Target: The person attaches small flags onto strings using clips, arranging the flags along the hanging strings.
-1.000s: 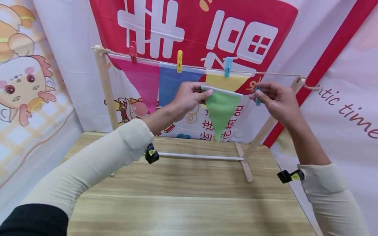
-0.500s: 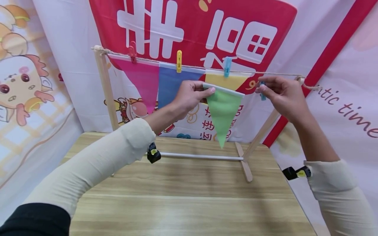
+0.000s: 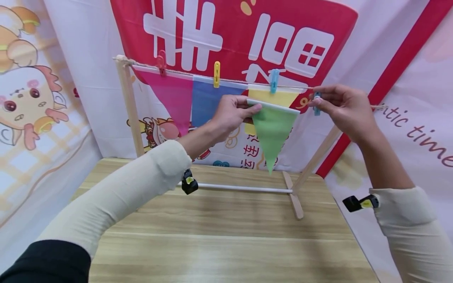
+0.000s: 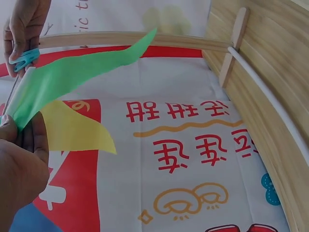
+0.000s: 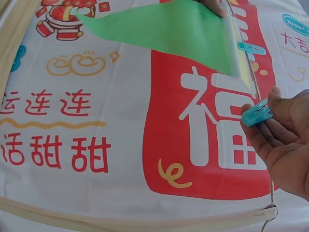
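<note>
A green pennant (image 3: 272,127) with a white top band hangs from my left hand (image 3: 231,118), which pinches its upper left corner between thumb and fingers. My right hand (image 3: 348,112) pinches a blue clothespin (image 3: 317,104) near the cord, to the right of the pennant; the right wrist view also shows this clothespin (image 5: 257,113) between thumb and fingers. Behind the green pennant, a yellow pennant (image 3: 272,95) hangs from the cord under another blue clothespin (image 3: 274,81). Farther left hang a blue pennant (image 3: 205,96) with a yellow clothespin (image 3: 217,74) and a pink pennant (image 3: 175,92) with a red clothespin (image 3: 161,63).
The cord (image 3: 297,86) runs between two wooden posts, the left post (image 3: 129,106) and the right post (image 3: 316,157). A white rod (image 3: 244,188) joins them low down, above the wooden table (image 3: 226,251). A printed cloth backdrop (image 3: 407,78) stands close behind.
My left hand has carried the green pennant slightly right. My right hand, with the blue clothespin, has shifted right and up toward the cord.
</note>
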Demonstrator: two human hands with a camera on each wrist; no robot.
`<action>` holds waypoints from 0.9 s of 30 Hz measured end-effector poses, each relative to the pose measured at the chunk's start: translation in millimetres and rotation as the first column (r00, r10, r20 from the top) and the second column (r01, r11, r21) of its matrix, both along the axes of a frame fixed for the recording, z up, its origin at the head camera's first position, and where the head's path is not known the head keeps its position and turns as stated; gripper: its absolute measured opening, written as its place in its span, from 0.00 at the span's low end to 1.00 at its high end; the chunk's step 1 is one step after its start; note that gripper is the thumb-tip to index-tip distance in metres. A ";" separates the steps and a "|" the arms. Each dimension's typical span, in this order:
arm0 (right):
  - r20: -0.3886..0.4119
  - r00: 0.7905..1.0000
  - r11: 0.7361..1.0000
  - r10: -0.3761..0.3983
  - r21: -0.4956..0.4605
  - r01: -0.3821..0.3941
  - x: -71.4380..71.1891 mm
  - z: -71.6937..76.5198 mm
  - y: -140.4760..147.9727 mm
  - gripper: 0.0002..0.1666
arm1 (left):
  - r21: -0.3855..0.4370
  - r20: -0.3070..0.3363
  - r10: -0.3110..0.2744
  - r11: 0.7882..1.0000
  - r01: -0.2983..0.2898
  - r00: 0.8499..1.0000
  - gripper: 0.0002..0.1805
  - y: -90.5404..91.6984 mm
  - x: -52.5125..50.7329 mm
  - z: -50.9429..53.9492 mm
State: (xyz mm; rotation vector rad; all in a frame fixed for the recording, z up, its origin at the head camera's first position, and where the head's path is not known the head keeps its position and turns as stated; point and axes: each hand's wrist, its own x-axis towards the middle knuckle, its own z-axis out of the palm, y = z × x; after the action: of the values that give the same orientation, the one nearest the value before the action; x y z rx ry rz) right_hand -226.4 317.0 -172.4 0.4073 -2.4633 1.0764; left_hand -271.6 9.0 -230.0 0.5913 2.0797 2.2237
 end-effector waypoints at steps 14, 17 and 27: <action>-0.004 0.999 0.990 0.054 -0.127 -0.054 1.5 14.2 2.7 0.25 | 0.033 0.019 -0.014 0.999 0.013 1.000 0.18 18.7 6.4 6.8; 0.008 0.997 0.984 0.071 -0.166 -0.069 1.0 17.3 4.3 0.24 | 0.035 0.025 -0.014 0.999 0.013 1.000 0.18 22.8 7.1 7.8; -0.016 0.985 0.934 0.173 -0.316 -0.169 1.8 21.3 9.3 0.24 | 0.058 0.031 -0.023 0.998 0.021 0.999 0.19 34.0 6.8 12.0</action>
State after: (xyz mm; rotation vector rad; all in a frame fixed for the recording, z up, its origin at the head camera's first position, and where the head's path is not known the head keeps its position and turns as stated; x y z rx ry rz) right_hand -224.6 326.3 -151.1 0.5198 -2.2403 1.5215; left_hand -264.8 43.0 -218.0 0.5758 1.9907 2.2723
